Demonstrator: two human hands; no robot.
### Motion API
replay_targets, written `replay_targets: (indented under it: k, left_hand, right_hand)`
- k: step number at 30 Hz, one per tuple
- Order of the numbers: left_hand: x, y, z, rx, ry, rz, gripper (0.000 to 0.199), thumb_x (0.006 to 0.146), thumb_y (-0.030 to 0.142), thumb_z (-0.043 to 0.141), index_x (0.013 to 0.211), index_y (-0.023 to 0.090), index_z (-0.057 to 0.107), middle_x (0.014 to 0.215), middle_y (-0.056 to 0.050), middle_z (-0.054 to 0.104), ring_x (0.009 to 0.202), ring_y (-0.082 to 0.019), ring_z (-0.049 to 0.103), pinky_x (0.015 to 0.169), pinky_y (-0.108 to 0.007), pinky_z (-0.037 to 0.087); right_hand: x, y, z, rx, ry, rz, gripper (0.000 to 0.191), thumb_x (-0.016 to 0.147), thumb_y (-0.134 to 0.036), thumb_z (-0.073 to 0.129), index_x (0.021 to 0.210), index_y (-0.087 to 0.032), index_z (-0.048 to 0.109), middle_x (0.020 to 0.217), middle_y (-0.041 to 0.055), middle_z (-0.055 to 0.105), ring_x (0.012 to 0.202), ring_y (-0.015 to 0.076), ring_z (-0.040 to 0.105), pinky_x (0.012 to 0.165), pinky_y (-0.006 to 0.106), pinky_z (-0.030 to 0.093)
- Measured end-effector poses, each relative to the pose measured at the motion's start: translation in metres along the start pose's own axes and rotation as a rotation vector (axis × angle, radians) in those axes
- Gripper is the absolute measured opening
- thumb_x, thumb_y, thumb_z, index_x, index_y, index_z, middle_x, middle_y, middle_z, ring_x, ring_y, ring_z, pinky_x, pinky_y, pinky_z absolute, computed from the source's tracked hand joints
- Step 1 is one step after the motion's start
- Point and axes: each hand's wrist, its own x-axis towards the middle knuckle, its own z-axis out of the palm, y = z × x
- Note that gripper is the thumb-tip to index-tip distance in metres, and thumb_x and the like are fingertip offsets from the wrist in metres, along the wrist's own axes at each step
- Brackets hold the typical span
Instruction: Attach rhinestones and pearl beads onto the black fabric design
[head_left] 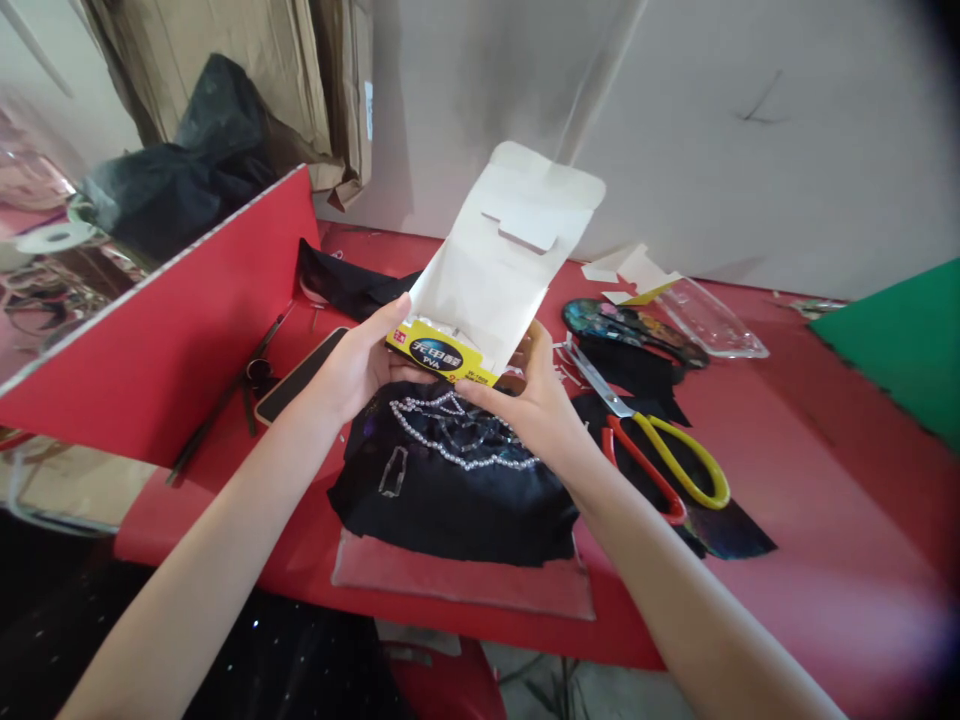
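Red board stands at the left of the desk. Left hand and right hand both grip a white card package, raised over black beaded fabric. Yellow-handled scissors lie right of it, beside the right hand.

Taking the black fabric piece with pearl beading as landmark: it lies on the red table. Above it both hands — left hand, right hand — hold an opened white card package. Right of it lie yellow-and-red-handled scissors; left, a flat dark phone; behind-right, a clear plastic blister tray.
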Motion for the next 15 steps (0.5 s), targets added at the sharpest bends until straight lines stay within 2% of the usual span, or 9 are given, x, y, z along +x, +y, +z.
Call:
replay_targets:
  k: [4,7,11,13,15]
  left_hand:
    - [0.002,-0.005,0.001,-0.029,0.006,0.016,0.037,0.074,0.038,0.075,0.102,0.017,0.065,0.092,-0.008,0.072,0.078,-0.021,0.068,0.074,-0.033,0.057]
    - [0.004,-0.01,0.004,-0.041,0.016,0.009,0.041,0.077,0.046,0.072,0.108,0.02,0.064,0.101,-0.008,0.072,0.089,-0.024,0.068,0.08,-0.035,0.055]
    - [0.004,-0.008,0.006,-0.057,0.017,0.005,0.054,0.082,0.065,0.053,0.115,0.022,0.063,0.102,-0.009,0.072,0.104,-0.032,0.065,0.085,-0.045,0.053]
    - [0.003,-0.005,0.006,-0.036,0.052,0.063,0.055,0.082,0.065,0.052,0.115,0.022,0.063,0.098,-0.01,0.072,0.107,-0.035,0.065,0.085,-0.046,0.053]
    - [0.002,-0.002,0.006,-0.006,0.102,0.129,0.052,0.082,0.062,0.054,0.115,0.023,0.064,0.096,-0.009,0.072,0.107,-0.035,0.065,0.083,-0.044,0.054]
  right_hand:
    - [-0.006,-0.006,0.009,0.187,0.018,0.102,0.086,0.064,-0.047,0.08,0.133,-0.025,0.034,0.136,0.014,0.049,0.121,0.03,0.053,0.099,0.048,0.051]
    - [-0.011,-0.007,0.017,0.228,0.014,0.099,0.085,0.065,-0.049,0.078,0.133,-0.028,0.033,0.136,0.0125,0.05,0.118,0.0293,0.055,0.091,0.047,0.055]
    - [-0.022,-0.002,0.028,0.147,0.033,-0.012,0.089,0.067,-0.046,0.077,0.138,-0.027,0.027,0.137,0.0144,0.047,0.111,0.0275,0.058,0.079,0.043,0.059]
    - [-0.027,0.0,0.032,0.076,0.031,-0.075,0.08,0.07,-0.043,0.075,0.135,-0.024,0.034,0.131,0.0151,0.052,0.107,0.0268,0.06,0.078,0.042,0.059]
    - [-0.03,0.001,0.034,-0.024,-0.005,-0.106,0.06,0.074,-0.042,0.071,0.125,-0.021,0.048,0.116,0.0132,0.062,0.101,0.0272,0.064,0.081,0.046,0.059]
